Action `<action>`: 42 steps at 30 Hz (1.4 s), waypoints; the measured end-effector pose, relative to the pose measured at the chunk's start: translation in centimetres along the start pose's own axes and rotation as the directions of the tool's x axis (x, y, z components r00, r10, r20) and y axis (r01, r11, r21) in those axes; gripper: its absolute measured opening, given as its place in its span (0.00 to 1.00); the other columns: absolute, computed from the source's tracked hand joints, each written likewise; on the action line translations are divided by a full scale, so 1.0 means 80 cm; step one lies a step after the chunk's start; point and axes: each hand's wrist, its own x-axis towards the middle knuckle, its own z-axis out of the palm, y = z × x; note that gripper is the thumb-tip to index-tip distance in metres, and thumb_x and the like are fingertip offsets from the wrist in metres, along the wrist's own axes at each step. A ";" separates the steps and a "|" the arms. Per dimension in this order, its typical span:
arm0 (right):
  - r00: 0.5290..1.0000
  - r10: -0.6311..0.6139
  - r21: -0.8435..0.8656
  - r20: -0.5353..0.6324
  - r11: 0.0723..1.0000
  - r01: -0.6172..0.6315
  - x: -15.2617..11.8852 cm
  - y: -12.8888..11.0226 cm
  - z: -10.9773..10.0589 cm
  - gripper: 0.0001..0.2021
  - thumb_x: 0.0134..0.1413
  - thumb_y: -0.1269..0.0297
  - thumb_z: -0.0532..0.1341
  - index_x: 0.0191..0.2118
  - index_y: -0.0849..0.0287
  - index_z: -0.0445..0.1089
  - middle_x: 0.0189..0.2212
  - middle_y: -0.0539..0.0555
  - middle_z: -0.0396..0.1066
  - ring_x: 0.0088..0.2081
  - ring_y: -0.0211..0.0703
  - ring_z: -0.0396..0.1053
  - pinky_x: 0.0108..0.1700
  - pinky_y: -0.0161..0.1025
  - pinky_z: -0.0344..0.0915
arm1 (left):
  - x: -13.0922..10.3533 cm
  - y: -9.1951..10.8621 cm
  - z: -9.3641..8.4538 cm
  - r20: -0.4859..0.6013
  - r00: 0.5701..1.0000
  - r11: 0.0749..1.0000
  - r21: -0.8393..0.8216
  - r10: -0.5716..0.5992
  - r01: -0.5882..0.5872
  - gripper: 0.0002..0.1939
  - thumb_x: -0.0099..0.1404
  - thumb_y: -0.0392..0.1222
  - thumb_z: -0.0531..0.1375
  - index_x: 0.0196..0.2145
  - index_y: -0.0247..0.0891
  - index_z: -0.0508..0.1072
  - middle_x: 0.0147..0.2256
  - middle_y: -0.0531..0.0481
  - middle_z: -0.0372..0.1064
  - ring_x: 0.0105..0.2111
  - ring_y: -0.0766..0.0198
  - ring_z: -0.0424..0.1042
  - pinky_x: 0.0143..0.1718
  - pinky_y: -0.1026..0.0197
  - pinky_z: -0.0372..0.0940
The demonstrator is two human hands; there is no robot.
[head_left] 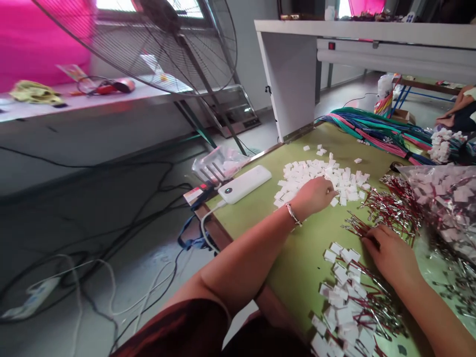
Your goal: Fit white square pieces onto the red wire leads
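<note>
My left hand (315,196) reaches over the near edge of a loose pile of small white plastic connector housings (303,173). Its thumb and fingers are closed in a pinch; what is between them is too small to make out. Curled around a small bundle of short red wires with metal terminals (355,225) is my right hand (390,250), palm down on the table. A larger heap of such red wires (396,206) lies just beyond it. Nearer to me, white housings with red wires attached (345,307) form a long pile.
A white power bank (245,184) with a cable lies at the green table's (297,267) left edge. A clear bag of white pieces (446,198) sits on the right, with coloured wire bundles (379,131) behind. A large fan (159,39) stands left; cables cross the floor.
</note>
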 end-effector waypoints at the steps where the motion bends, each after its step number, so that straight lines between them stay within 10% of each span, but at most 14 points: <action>1: 1.000 0.001 0.055 -0.012 0.999 0.000 0.000 0.003 0.000 0.09 0.59 0.60 0.55 0.33 0.56 0.69 0.34 0.53 0.70 0.33 0.45 0.70 0.33 0.40 0.60 | -0.001 0.002 0.004 0.016 1.000 1.000 0.021 -0.021 0.021 0.15 0.65 0.48 0.55 0.33 0.35 0.76 0.35 0.45 0.70 0.34 0.60 0.68 0.34 0.60 0.63; 8: 0.988 0.076 0.441 -0.137 0.897 -0.008 0.006 0.014 -0.008 0.10 0.54 0.57 0.58 0.28 0.56 0.69 0.27 0.52 0.70 0.30 0.43 0.67 0.34 0.40 0.63 | -0.005 0.009 0.042 0.004 0.994 0.985 0.136 0.109 -0.108 0.11 0.63 0.44 0.61 0.39 0.35 0.74 0.42 0.43 0.67 0.44 0.56 0.67 0.40 0.59 0.64; 16: 0.959 0.237 0.567 -0.158 0.816 -0.109 0.003 0.009 -0.024 0.12 0.56 0.55 0.56 0.31 0.57 0.68 0.23 0.50 0.72 0.24 0.40 0.66 0.29 0.37 0.61 | -0.003 0.014 0.038 0.091 0.981 0.972 0.142 0.174 -0.185 0.07 0.66 0.36 0.54 0.39 0.36 0.71 0.37 0.44 0.71 0.38 0.57 0.70 0.37 0.58 0.64; 21: 0.966 0.211 0.534 -0.150 0.840 -0.101 0.000 0.007 -0.025 0.11 0.56 0.57 0.56 0.29 0.57 0.70 0.19 0.48 0.69 0.22 0.39 0.64 0.26 0.35 0.59 | -0.006 0.019 0.022 0.001 0.993 0.967 -0.229 0.116 -0.113 0.07 0.65 0.35 0.54 0.38 0.35 0.72 0.37 0.46 0.72 0.37 0.61 0.71 0.38 0.59 0.64; 26: 0.969 0.163 0.441 -0.184 0.895 -0.067 -0.004 0.006 -0.022 0.11 0.56 0.57 0.57 0.30 0.57 0.71 0.24 0.50 0.72 0.26 0.39 0.66 0.29 0.36 0.60 | -0.016 0.030 0.019 0.295 0.951 0.585 -0.790 0.097 0.185 0.08 0.63 0.38 0.58 0.39 0.33 0.72 0.23 0.53 0.68 0.23 0.70 0.66 0.27 0.65 0.62; 32: 0.969 0.068 0.322 -0.237 0.947 0.012 -0.006 -0.003 -0.025 0.09 0.58 0.60 0.56 0.30 0.56 0.70 0.26 0.50 0.73 0.28 0.39 0.68 0.32 0.36 0.60 | -0.023 0.038 0.033 0.383 0.901 0.296 -0.901 0.203 0.317 0.04 0.61 0.34 0.60 0.35 0.34 0.74 0.22 0.55 0.67 0.22 0.73 0.64 0.25 0.66 0.57; 42: 0.939 -0.165 0.058 -0.301 0.980 0.191 -0.010 -0.007 -0.025 0.10 0.60 0.66 0.53 0.30 0.56 0.67 0.26 0.52 0.71 0.31 0.41 0.68 0.34 0.37 0.60 | -0.023 0.037 0.022 0.368 0.903 0.456 -0.858 0.222 0.237 0.06 0.62 0.37 0.59 0.36 0.34 0.74 0.19 0.56 0.66 0.19 0.73 0.64 0.22 0.67 0.59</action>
